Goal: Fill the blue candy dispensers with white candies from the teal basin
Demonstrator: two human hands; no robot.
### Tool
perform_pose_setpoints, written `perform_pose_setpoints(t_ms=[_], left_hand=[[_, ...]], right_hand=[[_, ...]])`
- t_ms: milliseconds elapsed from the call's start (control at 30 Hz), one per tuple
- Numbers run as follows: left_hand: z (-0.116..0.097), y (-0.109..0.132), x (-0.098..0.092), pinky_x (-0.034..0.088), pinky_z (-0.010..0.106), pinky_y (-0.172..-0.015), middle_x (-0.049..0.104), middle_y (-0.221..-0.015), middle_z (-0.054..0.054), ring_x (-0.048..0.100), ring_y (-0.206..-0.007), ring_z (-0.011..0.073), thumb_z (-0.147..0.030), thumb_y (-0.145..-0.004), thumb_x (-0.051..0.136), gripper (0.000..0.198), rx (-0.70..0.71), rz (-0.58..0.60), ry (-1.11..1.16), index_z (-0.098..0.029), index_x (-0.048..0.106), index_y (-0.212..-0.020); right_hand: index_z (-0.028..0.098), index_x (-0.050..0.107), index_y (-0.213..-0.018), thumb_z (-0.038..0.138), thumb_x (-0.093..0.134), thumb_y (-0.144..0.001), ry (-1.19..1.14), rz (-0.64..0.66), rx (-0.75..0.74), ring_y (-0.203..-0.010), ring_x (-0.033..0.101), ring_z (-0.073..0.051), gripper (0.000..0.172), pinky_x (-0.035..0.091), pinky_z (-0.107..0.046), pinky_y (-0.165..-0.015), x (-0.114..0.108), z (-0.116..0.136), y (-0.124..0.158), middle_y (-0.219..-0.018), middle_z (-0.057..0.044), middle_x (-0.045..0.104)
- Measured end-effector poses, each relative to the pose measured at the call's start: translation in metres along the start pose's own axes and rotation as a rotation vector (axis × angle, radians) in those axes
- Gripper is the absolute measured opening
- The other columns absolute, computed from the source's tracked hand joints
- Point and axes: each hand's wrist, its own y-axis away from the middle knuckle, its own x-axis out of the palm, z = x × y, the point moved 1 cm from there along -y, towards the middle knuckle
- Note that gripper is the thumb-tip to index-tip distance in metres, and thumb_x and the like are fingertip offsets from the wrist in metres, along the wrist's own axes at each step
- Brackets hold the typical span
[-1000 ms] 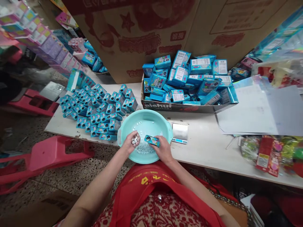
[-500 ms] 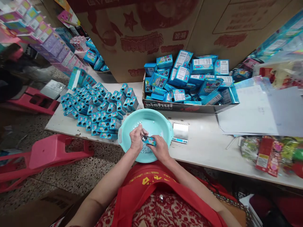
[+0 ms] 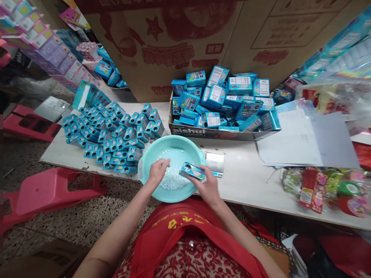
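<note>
My right hand (image 3: 208,186) grips a small blue candy box (image 3: 191,170) over the right side of the turquoise basin (image 3: 147,148). The box tilts, and a round hole with something white in it shows in its end. My left hand (image 3: 158,170) is above the basin's left half, its fingers curled together; whatever they hold is hidden. Small white candies (image 3: 174,178) lie heaped in the bottom of the basin. Just right of the rim sits a small digital scale (image 3: 215,162).
Rows of blue boxes with holes (image 3: 118,143) stand left of the basin. Behind it, an open carton (image 3: 188,132) is heaped with more blue boxes. Papers (image 3: 286,143) and bagged sweets (image 3: 313,189) lie at right. A pink stool (image 3: 43,189) stands at lower left.
My hands have drawn apart: the left moved away from the box, and the right shifted rightward with the box. The candy heap shows more plainly, and the whole view has shifted slightly.
</note>
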Motion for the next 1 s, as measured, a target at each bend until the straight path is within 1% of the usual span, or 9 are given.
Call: perform_pose_setpoints(t_ms=[67,100,200,333,433,567,633,800,1000], left_hand=[[0.020,0.007,-0.008,0.046,0.036,-0.079,0.063,-0.104,0.009,0.055,-0.100,0.0253,-0.037,-0.080,0.059,0.019,0.106,0.123,-0.423,-0.021,0.066,-0.086],[0.029,0.010,-0.011,0.044,0.039,-0.088,0.059,-0.116,0.011,0.050,-0.111,0.0275,-0.032,-0.080,0.060,0.022,0.147,0.160,-0.569,-0.021,0.066,-0.099],[0.047,0.023,-0.013,0.039,0.041,-0.098,0.055,-0.124,0.013,0.047,-0.117,0.0265,-0.027,-0.086,0.052,0.031,0.240,0.200,-0.754,-0.019,0.059,-0.114],[0.051,0.040,-0.008,0.040,0.039,-0.097,0.058,-0.122,0.010,0.048,-0.117,0.0260,-0.028,-0.089,0.048,0.025,0.344,0.235,-0.823,-0.021,0.062,-0.108],[0.051,0.049,-0.006,0.042,0.040,-0.093,0.061,-0.119,0.009,0.049,-0.116,0.0263,-0.027,-0.090,0.048,0.022,0.422,0.264,-0.848,-0.022,0.065,-0.103],[0.056,0.052,-0.006,0.045,0.040,-0.089,0.064,-0.111,0.009,0.054,-0.109,0.0255,-0.026,-0.090,0.048,0.021,0.511,0.236,-0.839,-0.020,0.066,-0.098],[0.059,0.051,-0.005,0.046,0.039,-0.088,0.065,-0.108,0.009,0.056,-0.105,0.0244,-0.026,-0.091,0.046,0.022,0.533,0.231,-0.829,-0.019,0.065,-0.098],[0.062,0.051,-0.002,0.046,0.038,-0.086,0.067,-0.101,0.008,0.059,-0.097,0.0228,-0.028,-0.092,0.044,0.023,0.524,0.260,-0.831,-0.019,0.064,-0.097],[0.061,0.051,-0.002,0.046,0.035,-0.083,0.068,-0.097,0.007,0.061,-0.091,0.0219,-0.028,-0.092,0.043,0.024,0.478,0.291,-0.847,-0.019,0.065,-0.097]], right_hand=[[0.021,0.058,-0.101,0.051,0.069,-0.070,0.018,-0.141,0.105,-0.079,0.061,-0.019,0.044,0.049,-0.032,-0.074,-0.028,-0.002,-0.005,-0.092,-0.003,0.065],[0.021,0.058,-0.101,0.053,0.069,-0.069,0.041,-0.210,0.154,-0.078,0.061,-0.019,0.046,0.049,-0.032,-0.074,-0.040,-0.007,-0.009,-0.091,-0.003,0.065],[0.020,0.057,-0.100,0.054,0.070,-0.065,0.118,-0.340,0.238,-0.079,0.059,-0.019,0.050,0.047,-0.032,-0.076,-0.064,-0.038,-0.024,-0.091,-0.003,0.065],[0.018,0.058,-0.095,0.055,0.068,-0.062,0.139,-0.316,0.272,-0.083,0.058,-0.020,0.051,0.046,-0.036,-0.081,-0.062,-0.093,-0.042,-0.093,-0.005,0.064],[0.018,0.057,-0.097,0.055,0.068,-0.062,0.090,-0.297,0.296,-0.085,0.059,-0.021,0.052,0.047,-0.038,-0.082,-0.055,-0.116,-0.044,-0.095,-0.006,0.063],[0.019,0.054,-0.110,0.049,0.069,-0.067,0.027,-0.337,0.250,-0.104,0.055,-0.022,0.055,0.044,-0.039,-0.093,-0.060,-0.118,-0.031,-0.115,-0.009,0.058],[0.018,0.052,-0.112,0.049,0.065,-0.071,0.018,-0.393,0.287,-0.109,0.053,-0.023,0.053,0.044,-0.040,-0.093,-0.067,-0.117,-0.020,-0.118,-0.011,0.056],[0.017,0.053,-0.106,0.052,0.057,-0.075,0.026,-0.478,0.462,-0.101,0.056,-0.023,0.047,0.048,-0.040,-0.084,-0.078,-0.130,0.015,-0.114,-0.013,0.057],[0.017,0.055,-0.101,0.051,0.059,-0.071,0.038,-0.496,0.525,-0.097,0.057,-0.022,0.046,0.050,-0.040,-0.081,-0.074,-0.148,0.038,-0.111,-0.013,0.058]])
